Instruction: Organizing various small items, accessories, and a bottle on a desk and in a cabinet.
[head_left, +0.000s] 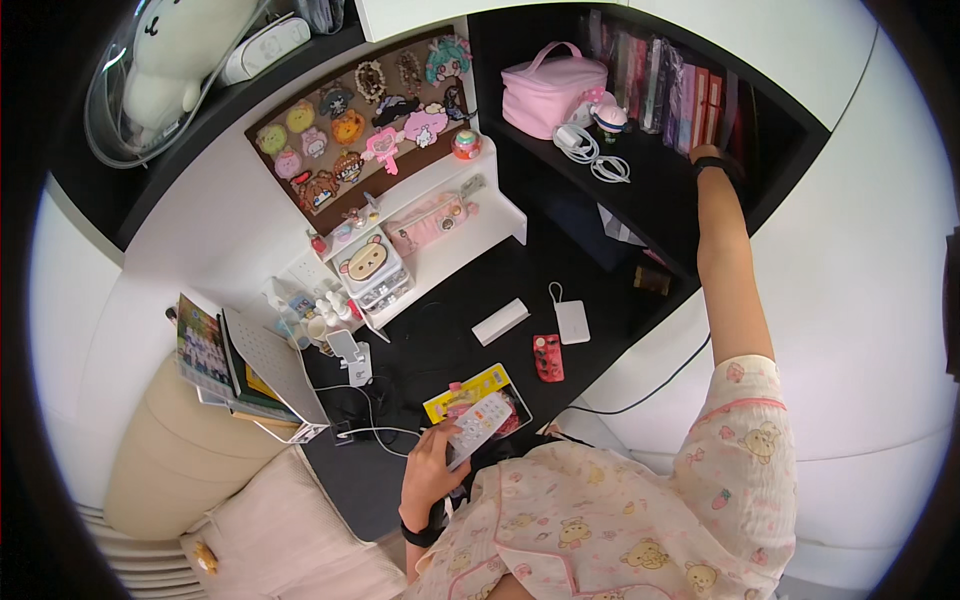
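Note:
My left hand (429, 476) grips a white remote control (480, 429) with colored buttons, held tilted over the black desk. Under the remote lies a yellow-backed blister pack (469, 391), partly covered, with pink contents. My right arm stretches up into the black shelf, where my right hand (705, 154) is at the foot of some red-orange book spines (703, 105). Its fingers are mostly out of sight, so a grip on a book cannot be made out. Beside those spines stands a row of plastic-wrapped books (652, 82).
A pink zip bag (551, 90), coiled white cables (576, 144) and a small figurine (609, 116) share the shelf. On the desk are a white power bank (573, 322), a white box (501, 322), a red patterned case (548, 358), a phone stand (352, 360) and a white riser (450, 240).

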